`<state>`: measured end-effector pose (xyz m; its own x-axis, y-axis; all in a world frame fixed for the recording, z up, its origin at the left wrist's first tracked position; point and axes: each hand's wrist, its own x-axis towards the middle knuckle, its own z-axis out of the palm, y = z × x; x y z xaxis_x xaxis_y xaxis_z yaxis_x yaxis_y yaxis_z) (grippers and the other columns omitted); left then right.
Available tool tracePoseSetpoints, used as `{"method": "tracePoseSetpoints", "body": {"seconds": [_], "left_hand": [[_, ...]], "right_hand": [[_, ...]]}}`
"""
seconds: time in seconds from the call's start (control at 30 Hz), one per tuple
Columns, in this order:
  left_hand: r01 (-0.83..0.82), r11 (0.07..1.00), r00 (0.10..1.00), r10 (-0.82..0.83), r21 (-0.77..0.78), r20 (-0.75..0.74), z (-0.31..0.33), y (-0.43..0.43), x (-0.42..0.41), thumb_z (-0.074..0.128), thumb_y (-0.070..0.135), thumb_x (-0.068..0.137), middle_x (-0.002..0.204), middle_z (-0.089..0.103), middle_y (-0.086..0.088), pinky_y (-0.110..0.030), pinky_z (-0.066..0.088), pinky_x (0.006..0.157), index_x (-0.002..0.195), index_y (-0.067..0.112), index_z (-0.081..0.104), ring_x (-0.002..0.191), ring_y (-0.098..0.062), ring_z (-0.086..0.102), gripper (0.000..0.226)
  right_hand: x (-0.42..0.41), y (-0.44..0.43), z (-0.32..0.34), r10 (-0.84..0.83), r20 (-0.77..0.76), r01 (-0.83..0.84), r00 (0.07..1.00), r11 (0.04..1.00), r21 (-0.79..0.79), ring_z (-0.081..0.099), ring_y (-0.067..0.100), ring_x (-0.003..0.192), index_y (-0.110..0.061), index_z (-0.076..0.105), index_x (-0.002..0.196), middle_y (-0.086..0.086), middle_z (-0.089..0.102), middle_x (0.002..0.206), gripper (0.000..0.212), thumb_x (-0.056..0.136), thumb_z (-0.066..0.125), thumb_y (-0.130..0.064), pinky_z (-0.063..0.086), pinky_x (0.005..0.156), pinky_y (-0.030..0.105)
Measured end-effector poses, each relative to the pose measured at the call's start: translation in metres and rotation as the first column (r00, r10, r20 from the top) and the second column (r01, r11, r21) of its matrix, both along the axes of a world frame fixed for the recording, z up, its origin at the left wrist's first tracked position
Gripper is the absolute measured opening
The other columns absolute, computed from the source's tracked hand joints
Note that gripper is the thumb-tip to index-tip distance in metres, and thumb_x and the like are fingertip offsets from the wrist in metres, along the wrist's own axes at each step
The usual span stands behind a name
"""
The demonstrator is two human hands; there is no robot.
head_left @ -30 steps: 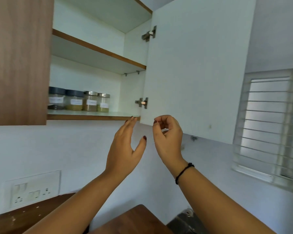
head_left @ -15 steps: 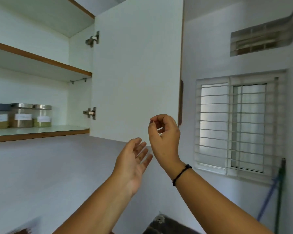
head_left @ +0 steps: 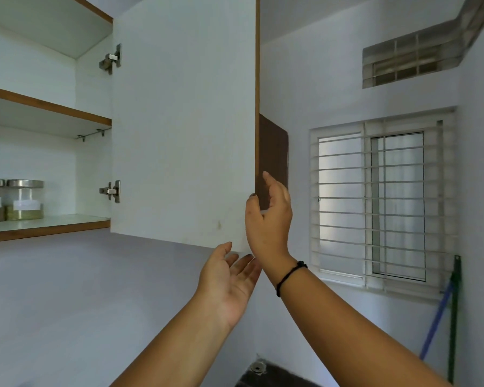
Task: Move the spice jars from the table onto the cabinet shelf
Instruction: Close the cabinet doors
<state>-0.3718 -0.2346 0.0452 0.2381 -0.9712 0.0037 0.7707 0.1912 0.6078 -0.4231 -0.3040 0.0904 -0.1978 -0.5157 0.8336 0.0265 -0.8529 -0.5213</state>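
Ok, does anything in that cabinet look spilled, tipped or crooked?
Nothing stands out. The two spice jars stand upright, lids on, on the shelf; the cabinet door hangs straight, its edge held by the right hand.

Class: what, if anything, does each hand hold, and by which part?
The right hand grips the cabinet door by its free edge, near the bottom corner. The left hand holds nothing.
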Motion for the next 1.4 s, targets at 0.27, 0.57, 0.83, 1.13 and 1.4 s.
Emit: {"method": "tracePoseSetpoints", "body": {"seconds": [0.27,0.57,0.83,1.13,1.4], "left_hand": [[-0.043,0.999,0.999,0.043,-0.009,-0.001,0.006,-0.019,-0.006,0.046,0.026,0.106,0.109,0.06,-0.022,-0.044,0.045,0.108,0.144,-0.002,0.04,0.122,-0.034,0.059,0.047],[-0.064,0.998,0.998,0.063,-0.016,-0.014,0.005,-0.014,-0.003,0.046,0.02,0.106,0.12,0.064,-0.023,-0.042,0.051,0.098,0.123,-0.002,0.054,0.113,-0.032,0.064,0.028],[-0.096,0.995,0.995,0.096,-0.016,0.002,0.002,0.017,0.003,0.047,0.023,0.106,0.111,0.067,-0.021,-0.039,0.054,0.089,0.11,0.0,0.058,0.098,-0.028,0.068,0.026],[-0.139,0.99,0.987,0.141,-0.035,0.081,-0.005,0.059,0.021,0.05,0.02,0.104,0.122,0.068,-0.02,-0.044,0.054,0.1,0.123,0.003,0.06,0.113,-0.03,0.067,0.027],[-0.269,0.957,0.957,0.278,-0.109,0.077,-0.009,0.106,0.044,0.052,0.014,0.103,0.124,0.065,-0.015,-0.046,0.051,0.104,0.137,0.026,0.04,0.112,-0.027,0.066,0.037]], "right_hand": [[-0.001,-0.018,-0.002,0.1,0.026,-0.101,0.995,0.992,0.076,0.059,0.008,0.116,-0.016,0.048,0.143,-0.002,0.061,0.131,0.042,0.101,0.048,-0.013,0.05,0.098,0.021],[0.002,-0.012,-0.004,0.072,0.005,-0.072,0.997,0.996,0.046,0.058,-0.02,0.085,-0.014,0.061,0.129,-0.032,0.056,0.094,0.03,0.101,0.053,-0.02,0.046,0.073,0.001],[0.009,0.023,-0.005,0.092,0.017,-0.092,0.996,0.996,0.016,0.06,-0.017,0.085,-0.013,0.062,0.126,-0.028,0.059,0.094,0.029,0.099,0.057,-0.019,0.048,0.075,0.003],[0.028,0.073,-0.006,0.103,0.042,-0.102,0.994,0.995,-0.025,0.066,0.0,0.094,-0.011,0.063,0.124,-0.011,0.068,0.103,0.028,0.096,0.062,-0.018,0.057,0.083,0.018],[0.059,0.122,-0.007,0.145,0.013,-0.143,0.989,0.986,-0.087,0.067,0.004,0.098,-0.014,0.063,0.122,-0.005,0.069,0.109,0.027,0.096,0.062,-0.019,0.056,0.083,0.017]]}}
